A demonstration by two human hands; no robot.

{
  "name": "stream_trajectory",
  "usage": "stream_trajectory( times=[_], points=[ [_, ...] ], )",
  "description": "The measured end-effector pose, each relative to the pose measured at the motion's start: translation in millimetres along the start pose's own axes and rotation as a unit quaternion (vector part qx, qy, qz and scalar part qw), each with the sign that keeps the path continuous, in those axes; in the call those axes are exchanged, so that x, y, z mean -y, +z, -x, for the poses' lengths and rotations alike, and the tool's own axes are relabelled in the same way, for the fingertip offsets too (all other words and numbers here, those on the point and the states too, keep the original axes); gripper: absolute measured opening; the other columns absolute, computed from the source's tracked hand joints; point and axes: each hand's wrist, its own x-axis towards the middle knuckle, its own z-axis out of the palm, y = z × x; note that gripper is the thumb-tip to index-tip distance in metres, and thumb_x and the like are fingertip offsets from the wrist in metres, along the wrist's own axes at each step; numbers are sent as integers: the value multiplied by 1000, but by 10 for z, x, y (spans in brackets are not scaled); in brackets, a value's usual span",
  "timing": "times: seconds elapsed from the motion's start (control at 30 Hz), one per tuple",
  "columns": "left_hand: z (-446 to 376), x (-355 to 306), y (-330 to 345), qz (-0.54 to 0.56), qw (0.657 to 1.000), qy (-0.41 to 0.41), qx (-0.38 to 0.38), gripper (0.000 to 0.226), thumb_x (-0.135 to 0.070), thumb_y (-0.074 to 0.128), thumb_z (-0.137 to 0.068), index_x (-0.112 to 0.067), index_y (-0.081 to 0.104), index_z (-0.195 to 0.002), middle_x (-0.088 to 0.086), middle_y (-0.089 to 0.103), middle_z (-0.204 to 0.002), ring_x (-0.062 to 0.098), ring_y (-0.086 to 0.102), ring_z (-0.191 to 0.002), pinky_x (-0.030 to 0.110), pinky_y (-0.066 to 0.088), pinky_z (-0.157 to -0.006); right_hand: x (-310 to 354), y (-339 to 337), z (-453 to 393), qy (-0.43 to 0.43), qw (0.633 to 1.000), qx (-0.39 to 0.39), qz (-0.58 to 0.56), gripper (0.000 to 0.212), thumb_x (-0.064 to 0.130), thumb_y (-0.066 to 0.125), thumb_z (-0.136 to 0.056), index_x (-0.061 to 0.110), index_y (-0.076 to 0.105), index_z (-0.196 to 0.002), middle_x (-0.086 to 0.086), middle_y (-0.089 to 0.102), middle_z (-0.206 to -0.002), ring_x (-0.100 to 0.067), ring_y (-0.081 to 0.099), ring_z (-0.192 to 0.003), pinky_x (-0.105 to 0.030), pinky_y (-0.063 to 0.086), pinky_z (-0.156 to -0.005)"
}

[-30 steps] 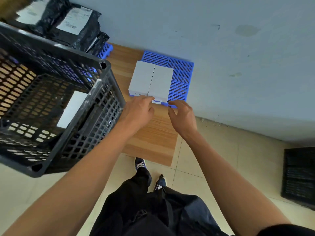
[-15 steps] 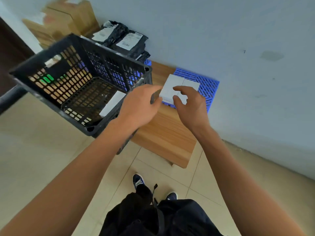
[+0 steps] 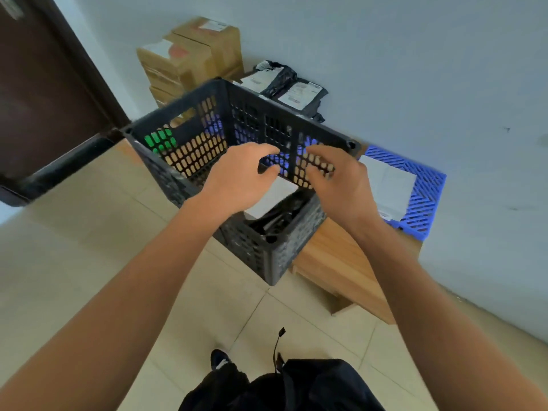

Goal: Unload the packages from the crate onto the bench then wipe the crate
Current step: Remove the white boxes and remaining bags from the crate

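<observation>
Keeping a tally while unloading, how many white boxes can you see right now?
3. Two white boxes lie side by side on the blue mat on the bench; one white box is in the crate, partly behind the hands. More may be hidden there.

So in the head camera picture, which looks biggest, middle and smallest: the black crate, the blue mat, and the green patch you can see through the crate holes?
1. Black crate, clearly the biggest.
2. Blue mat, smaller, though white boxes cover part of it and it sits farther away, so its true size is unsure.
3. Green patch, the smallest, seen only through the holes.
</observation>
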Motion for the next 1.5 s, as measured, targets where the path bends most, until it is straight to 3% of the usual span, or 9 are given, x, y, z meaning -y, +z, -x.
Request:
stream_trajectory(
  times=[0.1, 0.2, 0.4, 0.7, 0.9, 1.07, 1.27, 1.37, 1.5],
  points=[
    [-9, 440, -233, 19, 1000, 11, 5, 41, -40, 58, -100, -28, 59, -139, -3, 61, -141, 18, 61, -121, 37, 49, -101, 227, 285, -139, 4, 1000, 6, 26, 35, 19, 65, -96, 22, 66, -131, 6, 66, -130, -10, 60, -118, -35, 50, -102],
    [-82, 738, -416, 35, 999, 23, 18, 41, -38, 58, -100, -27, 59, -140, -2, 61, -142, 18, 67, -111, 33, 47, -98, 421, 505, -238, 33, 999, 4, 32, 36, 24, 63, -97, 27, 64, -133, 9, 66, -129, -9, 61, -117, -28, 50, -99],
    [-454, 1079, -544, 32, 996, 55, 61, 41, -38, 59, -100, -28, 59, -140, -4, 62, -140, 18, 58, -125, 40, 48, -104, 553, 763, -476, 105, 992, 40, 54, 41, 26, 60, -98, 28, 59, -139, 8, 61, -136, -11, 57, -122, -26, 43, -97],
    [-1355, 1326, -248, 67, 983, 34, 167, 39, -39, 60, -99, -29, 62, -137, -3, 66, -128, 17, 62, -116, 35, 47, -101, 134, 1032, -1101, 188, 976, 76, 76, 47, 27, 60, -98, 24, 52, -144, 3, 54, -145, -16, 56, -123, -20, 36, -87],
    [-1796, 1447, -20, 93, 966, 20, 242, 40, -39, 61, -99, -27, 62, -137, -4, 69, -126, 11, 60, -112, 28, 38, -94, -139, 1243, -1370, 246, 959, 105, 91, 51, 27, 61, -97, 23, 50, -147, -4, 60, -136, -10, 56, -91, -13, 36, -64],
    [-2094, 1486, 208, 67, 952, 36, 297, 41, -40, 59, -99, -26, 61, -138, 1, 66, -135, 19, 60, -123, 32, 41, -101, -346, 1396, -1486, 305, 940, 120, 92, 52, 24, 61, -97, 19, 49, -147, -10, 55, -144, -26, 56, -125, -27, 41, -88],
    [-2345, 1646, 571, 33, 932, 70, 355, 39, -36, 59, -101, -22, 62, -137, 4, 66, -133, 19, 59, -116, 28, 38, -91, -668, 1614, -1478, 405, 903, 126, 71, 53, 20, 61, -96, 17, 49, -147, -10, 58, -138, -26, 58, -116, -27, 46, -84],
    [-2419, 1767, 787, 26, 915, 73, 396, 42, -36, 58, -101, -21, 60, -140, 4, 62, -138, 20, 58, -120, 31, 41, -97, -807, 1706, -1433, 455, 880, 124, 60, 53, 18, 61, -95, 14, 48, -147, -10, 62, -124, -23, 57, -94, -27, 47, -70],
    [-2479, 1886, 1080, 10, 898, 66, 435, 45, -37, 59, -101, -21, 57, -142, 5, 61, -140, 25, 57, -125, 34, 43, -100, -952, 1819, -1386, 506, 854, 111, 46, 58, 18, 62, -95, 12, 44, -151, -14, 54, -141, -32, 57, -122, -39, 51, -94]
  ],
)
